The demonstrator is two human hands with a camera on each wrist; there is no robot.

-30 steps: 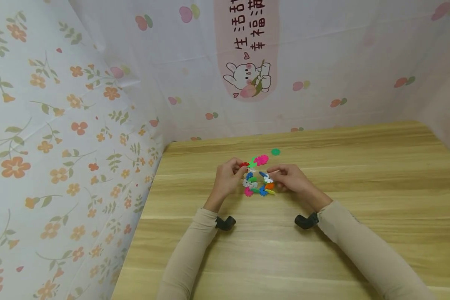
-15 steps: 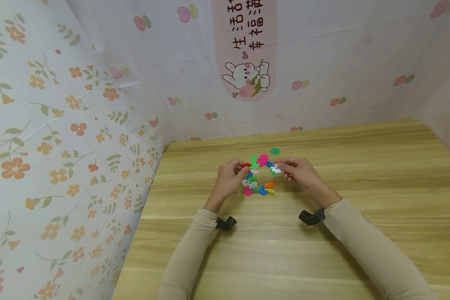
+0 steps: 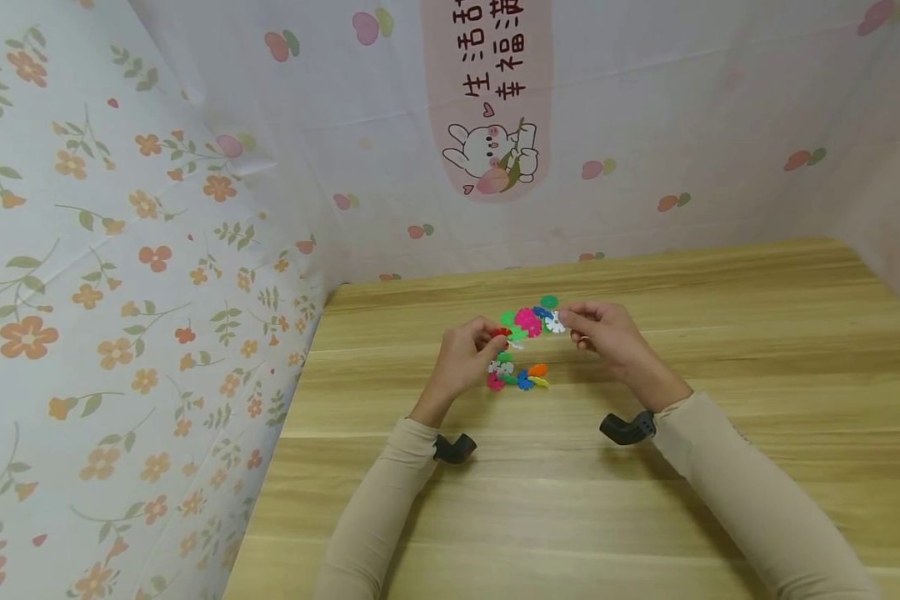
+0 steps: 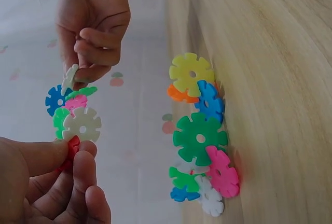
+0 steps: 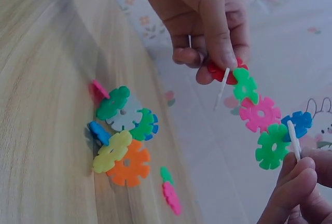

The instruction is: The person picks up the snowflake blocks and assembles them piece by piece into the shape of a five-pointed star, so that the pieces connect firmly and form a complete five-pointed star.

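Observation:
My left hand (image 3: 465, 358) pinches a red snowflake disc (image 4: 72, 149) between thumb and fingers. A white disc (image 4: 83, 128) and a green disc (image 5: 245, 85) are beside it. From there a short chain runs through a pink disc (image 5: 259, 114) to a blue disc (image 5: 298, 124) and another green disc (image 5: 272, 147). At the chain's other end, my right hand (image 3: 607, 333) pinches a white disc (image 3: 554, 322), seen edge-on in the right wrist view. Both wrist views show the chain held up above the table.
On the wooden table (image 3: 690, 492) lies a joined cluster with an orange disc (image 5: 129, 163), a yellow disc (image 4: 192, 73) and several others. A loose green disc (image 3: 549, 301) lies farther back. A printed cloth (image 3: 645, 125) hangs behind the table.
My right hand has moved away from me and slightly right, carrying the white disc from beside the orange disc to beyond the pink one. My left hand has shifted slightly right, still pinching the red disc.

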